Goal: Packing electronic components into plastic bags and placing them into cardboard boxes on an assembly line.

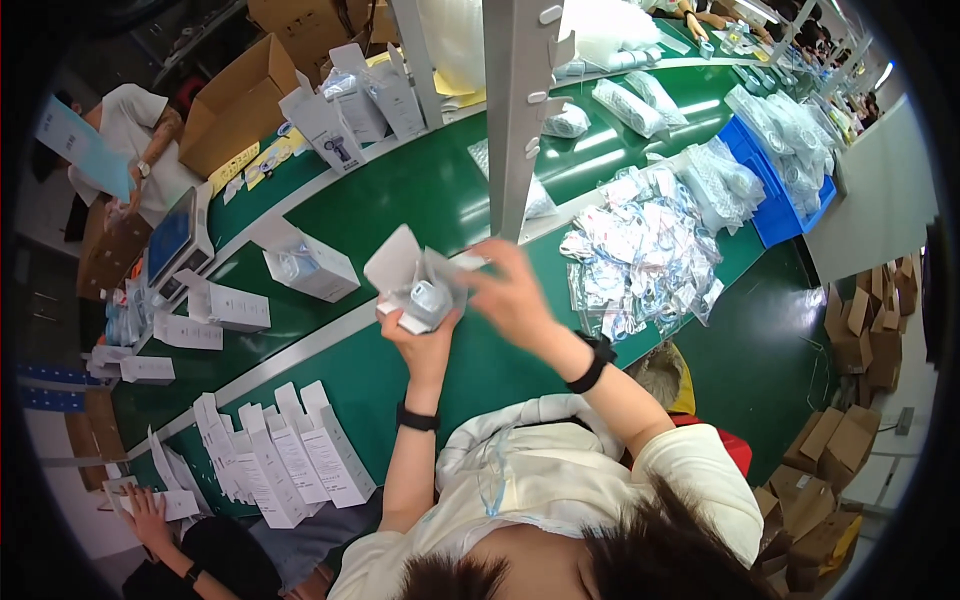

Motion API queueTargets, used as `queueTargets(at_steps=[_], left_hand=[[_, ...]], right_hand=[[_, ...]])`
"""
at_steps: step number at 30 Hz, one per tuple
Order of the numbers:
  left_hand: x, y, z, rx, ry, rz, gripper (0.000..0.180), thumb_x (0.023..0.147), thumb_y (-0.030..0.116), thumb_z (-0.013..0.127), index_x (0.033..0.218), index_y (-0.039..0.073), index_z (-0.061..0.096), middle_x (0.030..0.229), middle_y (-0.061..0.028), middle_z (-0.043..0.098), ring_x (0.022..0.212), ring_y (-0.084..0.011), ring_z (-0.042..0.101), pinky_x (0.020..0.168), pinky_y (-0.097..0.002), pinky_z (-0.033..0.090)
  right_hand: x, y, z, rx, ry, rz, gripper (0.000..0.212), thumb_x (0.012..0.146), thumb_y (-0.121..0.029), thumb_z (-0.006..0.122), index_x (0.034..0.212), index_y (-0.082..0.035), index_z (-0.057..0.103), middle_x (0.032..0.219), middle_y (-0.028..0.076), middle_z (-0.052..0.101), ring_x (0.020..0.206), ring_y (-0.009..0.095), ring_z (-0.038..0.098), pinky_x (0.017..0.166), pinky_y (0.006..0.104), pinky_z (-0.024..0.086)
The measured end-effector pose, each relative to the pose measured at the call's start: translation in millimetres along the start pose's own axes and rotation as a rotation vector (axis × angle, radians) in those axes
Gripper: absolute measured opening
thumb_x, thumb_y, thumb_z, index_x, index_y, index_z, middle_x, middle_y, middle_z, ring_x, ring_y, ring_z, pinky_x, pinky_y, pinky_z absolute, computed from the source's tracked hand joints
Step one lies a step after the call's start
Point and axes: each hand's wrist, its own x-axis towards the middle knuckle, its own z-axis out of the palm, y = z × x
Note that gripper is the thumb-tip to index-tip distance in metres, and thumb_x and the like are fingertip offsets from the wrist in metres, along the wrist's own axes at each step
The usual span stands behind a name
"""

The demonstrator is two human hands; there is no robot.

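My left hand (415, 340) grips an open white carton (393, 262) from below, its flaps standing up. Inside the carton sits a white item in clear wrapping (430, 300). Close by the carton's right side is my right hand (510, 295), smeared by motion. Something pale shows at its fingertips, but whether it is a flap or a separate piece I cannot tell. Right of my hands lies a heap of small clear bags (645, 250), seemingly with white cables inside. Several open white cartons (290, 455) stand in a row on the bench to my left.
Filled cartons (310, 265) stand on the green conveyor (400, 190) beyond the bench. A grey metal post (510, 120) rises ahead of my hands. A blue bin (765, 180) holds bubble-wrapped packs at right. A co-worker's hand (148, 515) touches cartons at lower left; another person stands far left.
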Motion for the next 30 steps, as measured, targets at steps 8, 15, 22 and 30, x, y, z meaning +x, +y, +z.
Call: queueTargets(at_steps=[8,15,22,30], left_hand=[[-8.0,33.7,-52.2,0.053,-0.116,-0.211,0.077,0.060,0.007,0.077,0.119,0.007,0.029,0.125,-0.0190,0.029,0.114,-0.0298,0.037,0.095,-0.0386,0.031],[15.1,46.1,-68.7,0.334,-0.133,-0.214,0.029,0.059,0.008,0.075,0.083,0.002,0.061,0.113,-0.0184,0.045,0.092,-0.0284,0.051,0.080,-0.0322,0.041],[36.9,46.3,-74.6,0.281,-0.105,-0.388,0.017,0.056,0.005,0.074,0.064,-0.001,0.060,0.070,-0.0065,0.055,0.052,-0.0162,0.046,0.048,-0.0265,0.035],[39.0,40.5,-71.9,0.190,-0.088,-0.368,0.017,0.057,0.004,0.072,0.063,-0.001,0.057,0.070,-0.0077,0.055,0.052,-0.0172,0.050,0.047,-0.0268,0.037]], right_hand=[[-88.8,194.2,-76.5,-0.901,-0.131,0.616,0.029,0.068,-0.018,0.066,0.094,-0.006,0.058,0.102,0.008,0.055,0.101,0.029,0.046,0.088,0.0568,0.031],[-73.8,162.6,-88.5,-0.559,0.132,0.365,0.018,0.071,-0.007,0.066,0.085,-0.003,0.055,0.094,0.009,0.057,0.092,0.024,0.053,0.081,0.0412,0.043],[2.3,-8.5,-21.2,0.761,0.376,0.476,0.030,0.078,0.004,0.058,0.102,-0.006,0.042,0.099,0.010,0.052,0.081,0.015,0.055,0.062,0.0253,0.048],[6.0,-25.5,45.0,0.162,-0.346,-0.299,0.014,0.070,-0.006,0.066,0.081,-0.006,0.059,0.088,0.008,0.059,0.088,0.025,0.057,0.071,0.0391,0.050]])
